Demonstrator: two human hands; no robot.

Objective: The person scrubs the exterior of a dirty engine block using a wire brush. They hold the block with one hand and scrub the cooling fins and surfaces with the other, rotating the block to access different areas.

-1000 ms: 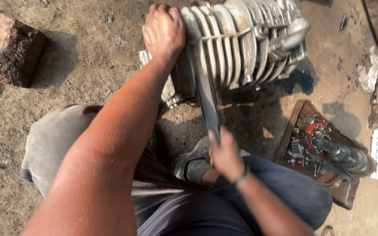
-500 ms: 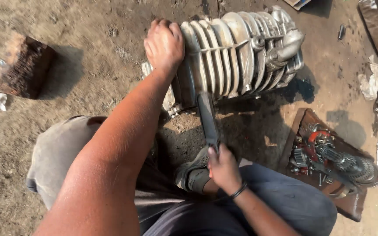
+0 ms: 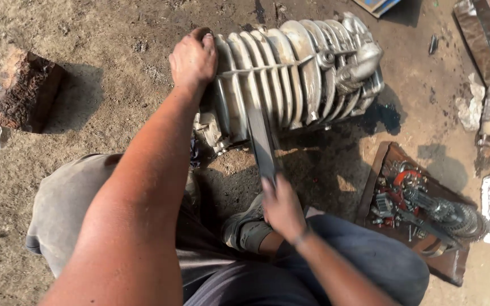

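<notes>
The left hand [image 3: 193,59] is gripping the upper end of the finned metal engine casing [image 3: 290,76], fingers curled closed over its edge, steadying it on the dirt ground [image 3: 103,34]. The right hand [image 3: 282,207] is closed around the lower end of a flat metal bar [image 3: 261,141], whose upper end is lying against the casing's fins.

Compared with a second ago, the casing is sitting in the same spot and the left hand is holding the same place — only the right hand is lying a little lower on the bar. In judgement, the casing is being held firm while the bar is being worked against its side.

A wooden board [image 3: 378,181] carrying gears and small parts [image 3: 426,204] is lying to the right, apart from the casing. A chunk of wood [image 3: 24,90] is resting well off to the left.
</notes>
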